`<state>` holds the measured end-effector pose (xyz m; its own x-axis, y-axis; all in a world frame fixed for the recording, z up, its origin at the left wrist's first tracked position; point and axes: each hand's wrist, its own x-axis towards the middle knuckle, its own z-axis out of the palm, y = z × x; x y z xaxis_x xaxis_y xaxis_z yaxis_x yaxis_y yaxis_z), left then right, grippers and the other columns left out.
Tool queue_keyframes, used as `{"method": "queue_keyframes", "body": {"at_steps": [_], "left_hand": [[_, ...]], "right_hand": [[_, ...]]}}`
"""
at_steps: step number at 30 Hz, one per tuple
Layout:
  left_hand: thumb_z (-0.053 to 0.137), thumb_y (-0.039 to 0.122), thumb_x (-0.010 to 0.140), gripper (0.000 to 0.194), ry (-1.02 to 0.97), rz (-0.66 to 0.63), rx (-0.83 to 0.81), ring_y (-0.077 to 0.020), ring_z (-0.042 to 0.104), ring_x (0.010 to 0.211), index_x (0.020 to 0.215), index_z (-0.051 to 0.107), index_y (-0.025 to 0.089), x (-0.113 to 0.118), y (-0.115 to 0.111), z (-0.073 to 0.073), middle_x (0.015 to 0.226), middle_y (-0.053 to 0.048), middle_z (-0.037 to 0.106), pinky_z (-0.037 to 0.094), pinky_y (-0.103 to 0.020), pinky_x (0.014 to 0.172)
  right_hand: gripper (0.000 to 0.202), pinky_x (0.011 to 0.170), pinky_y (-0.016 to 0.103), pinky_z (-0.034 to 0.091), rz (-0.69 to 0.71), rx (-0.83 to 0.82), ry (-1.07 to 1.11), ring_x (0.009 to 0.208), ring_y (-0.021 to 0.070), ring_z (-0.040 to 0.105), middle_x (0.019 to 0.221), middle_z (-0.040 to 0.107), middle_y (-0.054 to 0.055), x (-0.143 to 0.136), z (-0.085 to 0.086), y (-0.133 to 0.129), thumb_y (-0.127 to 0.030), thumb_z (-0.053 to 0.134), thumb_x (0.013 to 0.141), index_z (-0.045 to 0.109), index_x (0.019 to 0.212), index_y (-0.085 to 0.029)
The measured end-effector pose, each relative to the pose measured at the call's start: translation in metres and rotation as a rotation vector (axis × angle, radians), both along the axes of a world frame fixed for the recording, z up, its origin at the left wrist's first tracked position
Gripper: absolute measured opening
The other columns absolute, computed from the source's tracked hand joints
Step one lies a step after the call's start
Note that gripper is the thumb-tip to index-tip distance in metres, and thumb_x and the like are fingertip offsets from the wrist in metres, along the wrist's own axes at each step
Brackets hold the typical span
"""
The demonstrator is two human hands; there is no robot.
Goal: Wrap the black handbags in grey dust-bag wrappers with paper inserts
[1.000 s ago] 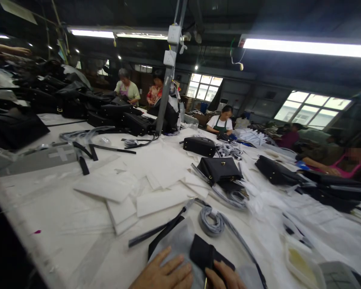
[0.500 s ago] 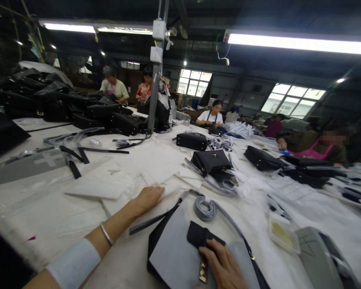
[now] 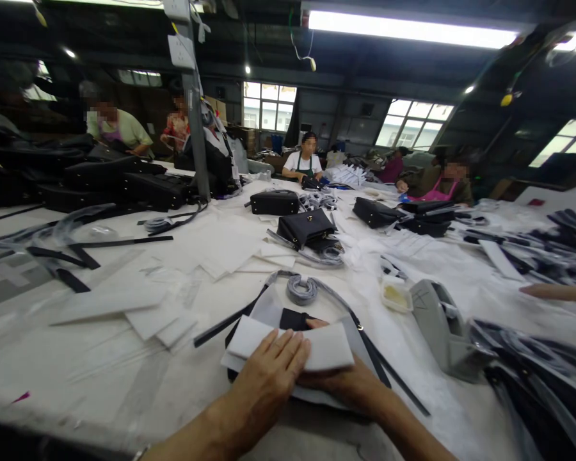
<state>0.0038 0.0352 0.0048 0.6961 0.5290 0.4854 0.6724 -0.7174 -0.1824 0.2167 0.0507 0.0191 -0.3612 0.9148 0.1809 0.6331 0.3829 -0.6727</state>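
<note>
A black handbag point(image 3: 233, 333) lies in front of me, a grey sheet point(image 3: 267, 307) over it. My left hand point(image 3: 276, 365) presses a folded white foam sheet point(image 3: 329, 346) down on the bag, its fingers close together on top. From the right, my right hand point(image 3: 340, 381) reaches under the foam. Its fingertips show beyond the far edge, at a black flap point(image 3: 294, 319) on the bag; the rest of its grip is hidden. A wrapped strap coil point(image 3: 301, 289) sits just past the bag, within the curve of its black strap point(image 3: 338, 296).
Loose white foam sheets point(image 3: 110, 302) lie at left. To the right stand a grey tape dispenser point(image 3: 439, 333) and a small plastic tub point(image 3: 396, 296). Another black bag point(image 3: 307, 227) lies farther back. Another person's hand point(image 3: 557, 292) reaches in at right; co-workers sit across the table.
My left hand has brought a white foam sheet from the left onto the bag. My right hand now goes under that sheet. The view has swung right.
</note>
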Motion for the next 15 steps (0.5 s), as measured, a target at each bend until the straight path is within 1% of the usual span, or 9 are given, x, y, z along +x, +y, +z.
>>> {"method": "queue_keyframes", "body": {"at_steps": [2, 3, 4, 7, 9, 10, 11, 13, 15], "left_hand": [[0.038, 0.019, 0.1, 0.048, 0.067, 0.011, -0.048, -0.0279, 0.055, 0.126, 0.146, 0.039, 0.007, 0.007, -0.003, -0.021, 0.138, -0.017, 0.058, 0.041, -0.045, 0.106], [0.038, 0.02, 0.1, 0.049, 0.088, 0.007, -0.061, -0.0281, 0.055, 0.126, 0.147, 0.039, 0.007, 0.007, -0.003, -0.027, 0.138, -0.018, 0.057, 0.042, -0.045, 0.106], [0.038, 0.019, 0.1, 0.049, 0.102, -0.002, -0.064, -0.0281, 0.054, 0.126, 0.147, 0.039, 0.007, 0.006, -0.002, -0.03, 0.139, -0.018, 0.057, 0.041, -0.045, 0.106], [0.036, 0.017, 0.1, 0.047, 0.09, -0.033, -0.02, -0.0277, 0.05, 0.131, 0.146, 0.041, 0.008, 0.003, -0.001, -0.032, 0.141, -0.017, 0.055, 0.038, -0.047, 0.11], [0.035, 0.016, 0.101, 0.046, 0.075, -0.033, 0.026, -0.0279, 0.048, 0.133, 0.145, 0.042, 0.01, 0.005, -0.003, -0.033, 0.142, -0.017, 0.054, 0.035, -0.049, 0.112], [0.034, 0.016, 0.101, 0.046, 0.072, -0.025, 0.044, -0.0281, 0.048, 0.133, 0.145, 0.042, 0.01, 0.006, -0.004, -0.034, 0.143, -0.017, 0.054, 0.034, -0.05, 0.112], [0.035, 0.016, 0.101, 0.045, 0.075, -0.016, 0.055, -0.0283, 0.05, 0.132, 0.145, 0.042, 0.01, 0.007, -0.005, -0.034, 0.142, -0.017, 0.054, 0.035, -0.05, 0.112], [0.036, 0.016, 0.101, 0.045, 0.1, -0.011, 0.055, -0.0286, 0.053, 0.129, 0.145, 0.043, 0.009, 0.009, -0.006, -0.033, 0.141, -0.018, 0.055, 0.037, -0.05, 0.11], [0.036, 0.016, 0.101, 0.045, 0.108, -0.042, 0.047, -0.0288, 0.054, 0.128, 0.144, 0.044, 0.009, 0.009, -0.007, -0.032, 0.14, -0.017, 0.056, 0.039, -0.049, 0.109]], "right_hand": [[0.09, 0.095, 0.039, 0.056, 0.066, -0.149, 0.047, 0.107, 0.0274, 0.067, 0.126, 0.066, 0.014, 0.01, 0.007, 0.005, -0.025, 0.086, 0.065, 0.044, 0.144, -0.017], [0.092, 0.099, 0.042, 0.054, 0.102, -0.195, 0.026, 0.111, 0.0291, 0.066, 0.13, 0.064, 0.016, 0.014, 0.012, 0.007, -0.024, 0.087, 0.063, 0.043, 0.144, -0.017], [0.094, 0.103, 0.046, 0.05, 0.119, -0.181, -0.015, 0.117, 0.0311, 0.062, 0.134, 0.061, 0.018, 0.019, 0.017, 0.009, -0.024, 0.086, 0.062, 0.042, 0.145, -0.016], [0.101, 0.115, 0.052, 0.036, 0.076, 0.037, -0.172, 0.141, 0.0338, 0.039, 0.154, 0.038, 0.022, 0.028, 0.031, 0.004, -0.017, 0.078, 0.066, 0.029, 0.153, -0.014], [0.1, 0.119, 0.055, 0.028, 0.033, 0.202, -0.288, 0.149, 0.0328, 0.024, 0.162, 0.024, 0.017, 0.03, 0.038, -0.006, -0.008, 0.068, 0.067, 0.024, 0.156, -0.019], [0.096, 0.12, 0.057, 0.024, 0.043, 0.258, -0.349, 0.15, 0.0323, 0.02, 0.163, 0.024, 0.013, 0.03, 0.04, -0.013, -0.003, 0.062, 0.068, 0.028, 0.156, -0.022], [0.09, 0.121, 0.059, 0.02, 0.085, 0.291, -0.407, 0.15, 0.0318, 0.019, 0.162, 0.028, 0.01, 0.03, 0.04, -0.019, 0.0, 0.058, 0.069, 0.035, 0.153, -0.025], [0.076, 0.122, 0.059, 0.018, 0.209, 0.3, -0.483, 0.147, 0.0294, 0.031, 0.153, 0.046, 0.007, 0.029, 0.039, -0.029, 0.001, 0.051, 0.075, 0.049, 0.145, -0.028], [0.064, 0.121, 0.052, 0.028, 0.292, 0.26, -0.506, 0.136, 0.0259, 0.049, 0.141, 0.06, 0.008, 0.028, 0.033, -0.037, -0.001, 0.049, 0.08, 0.056, 0.139, -0.024]]}}
